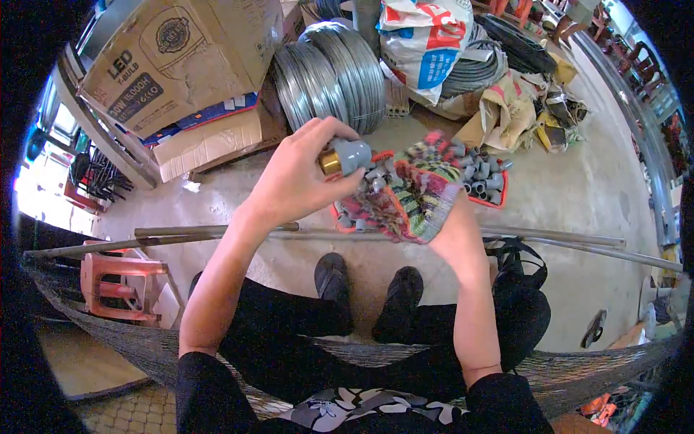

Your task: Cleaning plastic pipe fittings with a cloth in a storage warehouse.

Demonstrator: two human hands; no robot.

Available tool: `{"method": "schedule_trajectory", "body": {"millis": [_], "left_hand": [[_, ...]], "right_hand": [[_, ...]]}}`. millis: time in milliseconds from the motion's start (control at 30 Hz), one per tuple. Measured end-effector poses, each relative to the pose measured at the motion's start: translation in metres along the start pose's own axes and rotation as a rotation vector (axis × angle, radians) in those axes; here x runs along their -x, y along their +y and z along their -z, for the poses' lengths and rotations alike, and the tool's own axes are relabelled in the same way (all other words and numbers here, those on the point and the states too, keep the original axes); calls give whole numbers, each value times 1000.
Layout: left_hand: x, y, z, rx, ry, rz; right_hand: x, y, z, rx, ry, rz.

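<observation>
My bare left hand (293, 173) grips a grey plastic pipe fitting (353, 154) with a brass threaded insert (329, 162), held up above the floor. A multicoloured knitted glove (417, 190) covers my right hand (415, 187), which is close to the fitting on its right. The glove is blurred, and whether its fingers hold anything cannot be made out. Below my hands are a red basket (347, 221) and, further right, another red basket (503, 198). Grey plastic fittings (482, 172) are heaped in them; my hands and the glove partly hide the left basket.
Long pipes (564, 240) cross the floor before my feet. Beyond lie coiled metal wire (331, 81), a cardboard box (184, 65) and a printed sack (425, 43). A pink plastic stool (122, 282) stands left. Hammock netting (574, 366) spans beneath me; a black bag (518, 304) is at right.
</observation>
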State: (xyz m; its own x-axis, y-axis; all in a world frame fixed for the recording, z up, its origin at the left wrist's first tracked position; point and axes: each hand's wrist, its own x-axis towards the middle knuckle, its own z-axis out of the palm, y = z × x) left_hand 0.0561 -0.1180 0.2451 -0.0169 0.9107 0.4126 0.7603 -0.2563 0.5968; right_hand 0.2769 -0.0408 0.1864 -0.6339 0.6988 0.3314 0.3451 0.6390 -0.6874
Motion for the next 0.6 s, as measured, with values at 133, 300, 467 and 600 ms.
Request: {"method": "schedule_trajectory", "body": {"millis": [133, 300, 467, 600], "left_hand": [[1, -2, 6, -52, -109, 37], [4, 6, -5, 250, -208, 41], [1, 8, -10, 209, -170, 39], [4, 6, -10, 159, -198, -33]], "right_hand": [[-1, -10, 0, -199, -81, 13], [16, -8, -18, -753, -144, -68], [17, 4, -27, -701, -30, -80], [10, 2, -38, -888, 135, -114]]}}
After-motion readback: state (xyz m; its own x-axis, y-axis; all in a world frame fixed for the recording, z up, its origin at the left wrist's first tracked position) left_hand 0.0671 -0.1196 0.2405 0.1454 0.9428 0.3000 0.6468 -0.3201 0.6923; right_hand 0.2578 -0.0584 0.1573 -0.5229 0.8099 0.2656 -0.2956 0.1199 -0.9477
